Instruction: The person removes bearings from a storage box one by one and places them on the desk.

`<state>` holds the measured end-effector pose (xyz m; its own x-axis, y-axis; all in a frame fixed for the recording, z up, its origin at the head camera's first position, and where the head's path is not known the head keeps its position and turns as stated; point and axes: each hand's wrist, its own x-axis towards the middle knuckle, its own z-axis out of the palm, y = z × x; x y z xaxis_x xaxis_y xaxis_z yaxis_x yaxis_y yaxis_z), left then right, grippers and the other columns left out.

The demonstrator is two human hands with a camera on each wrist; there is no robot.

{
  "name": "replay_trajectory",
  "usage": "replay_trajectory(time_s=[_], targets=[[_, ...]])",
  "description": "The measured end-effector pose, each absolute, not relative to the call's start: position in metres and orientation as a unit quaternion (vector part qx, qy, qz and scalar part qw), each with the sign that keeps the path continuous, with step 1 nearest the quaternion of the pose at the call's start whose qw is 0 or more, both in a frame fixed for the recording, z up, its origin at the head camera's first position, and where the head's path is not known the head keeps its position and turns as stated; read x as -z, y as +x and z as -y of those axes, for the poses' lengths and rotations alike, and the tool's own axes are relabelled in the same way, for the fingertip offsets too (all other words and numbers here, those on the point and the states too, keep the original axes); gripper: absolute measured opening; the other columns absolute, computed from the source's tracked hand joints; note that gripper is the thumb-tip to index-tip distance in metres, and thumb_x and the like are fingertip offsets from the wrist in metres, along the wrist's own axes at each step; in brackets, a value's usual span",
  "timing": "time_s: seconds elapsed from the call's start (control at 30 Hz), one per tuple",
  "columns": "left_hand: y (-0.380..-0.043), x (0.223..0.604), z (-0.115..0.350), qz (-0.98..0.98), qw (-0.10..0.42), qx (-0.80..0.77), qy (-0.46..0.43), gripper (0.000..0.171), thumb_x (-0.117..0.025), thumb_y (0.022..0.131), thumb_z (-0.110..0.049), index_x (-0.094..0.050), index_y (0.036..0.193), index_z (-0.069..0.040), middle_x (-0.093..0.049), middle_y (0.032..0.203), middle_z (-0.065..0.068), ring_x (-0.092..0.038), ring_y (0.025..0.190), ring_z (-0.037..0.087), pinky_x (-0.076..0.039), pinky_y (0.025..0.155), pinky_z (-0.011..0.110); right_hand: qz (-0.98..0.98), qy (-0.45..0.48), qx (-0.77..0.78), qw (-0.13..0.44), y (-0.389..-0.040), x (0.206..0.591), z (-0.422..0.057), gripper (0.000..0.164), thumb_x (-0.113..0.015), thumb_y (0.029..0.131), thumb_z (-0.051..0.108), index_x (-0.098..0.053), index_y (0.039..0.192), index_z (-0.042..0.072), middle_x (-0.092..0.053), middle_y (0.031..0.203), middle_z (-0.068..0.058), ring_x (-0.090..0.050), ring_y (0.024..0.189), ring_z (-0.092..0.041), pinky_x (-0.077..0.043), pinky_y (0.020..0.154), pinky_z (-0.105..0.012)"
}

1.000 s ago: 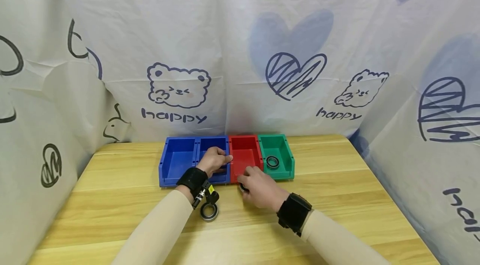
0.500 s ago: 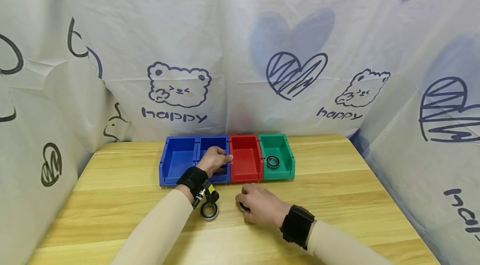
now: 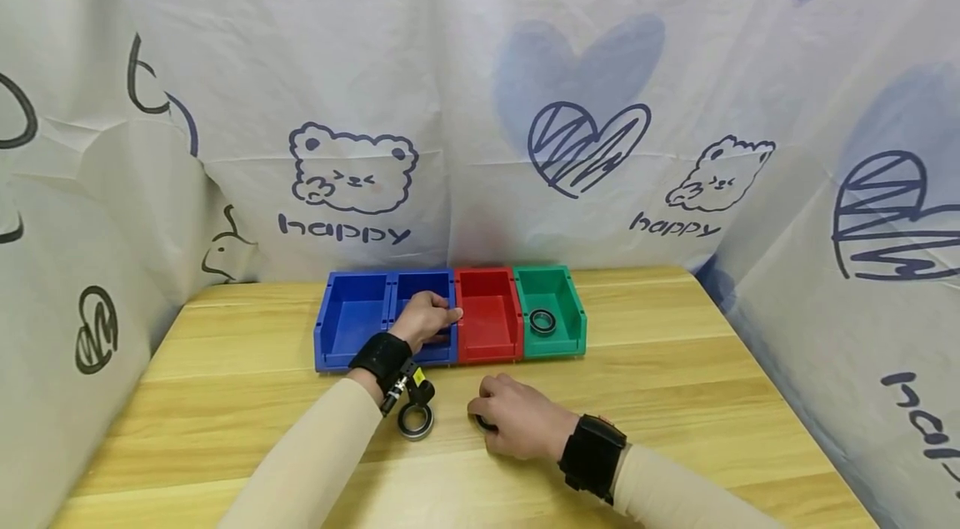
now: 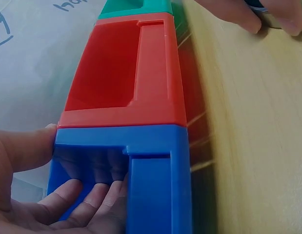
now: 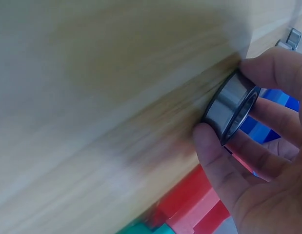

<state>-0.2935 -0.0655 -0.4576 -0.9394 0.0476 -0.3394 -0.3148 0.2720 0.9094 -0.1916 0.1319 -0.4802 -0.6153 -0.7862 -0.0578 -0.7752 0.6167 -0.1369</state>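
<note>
My left hand (image 3: 423, 319) grips the right-hand blue bin (image 4: 158, 141); the fingers reach inside against its wall, and the thumb lies at the rim beside the red bin (image 3: 489, 316). In front of the red bin, my right hand (image 3: 521, 419) holds a ball bearing (image 5: 231, 105) by its outer ring, close over the table. Thumb and fingertips sit on opposite edges of it in the right wrist view. In the head view the hand covers most of that bearing. A second bearing (image 3: 416, 421) lies flat on the table below the left wrist.
Another blue bin (image 3: 352, 321) stands at the left end of the row. At the right end, a green bin (image 3: 553, 283) has one bearing (image 3: 542, 321) inside. The bins line the back of the wooden table (image 3: 660, 396), before a printed cloth (image 3: 480, 79).
My right hand has drawn back from the front of the red bin toward me, with the bearing still in its fingers. The left hand stays at the blue bin.
</note>
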Motion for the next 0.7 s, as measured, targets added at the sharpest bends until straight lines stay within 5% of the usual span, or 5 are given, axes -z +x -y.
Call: replay_trajectory(time_s=[0.7], targets=[[-0.2919, 0.4572, 0.0653, -0.789, 0.147, -0.590, -0.086, 0.038, -0.068, 0.090, -0.014, -0.050, 0.118, 0.003, -0.057, 0.113, 0.019, -0.058, 0.104, 0.033, -0.052, 0.086, 0.046, -0.895, -0.439, 0.058, 0.041, -0.1892, 0.4806, -0.1343, 0.029, -0.071, 0.083, 0.021, -0.067, 0.112, 0.020, -0.054, 0.097, 0.005, -0.048, 0.087, -0.010, -0.047, 0.075, -0.021]])
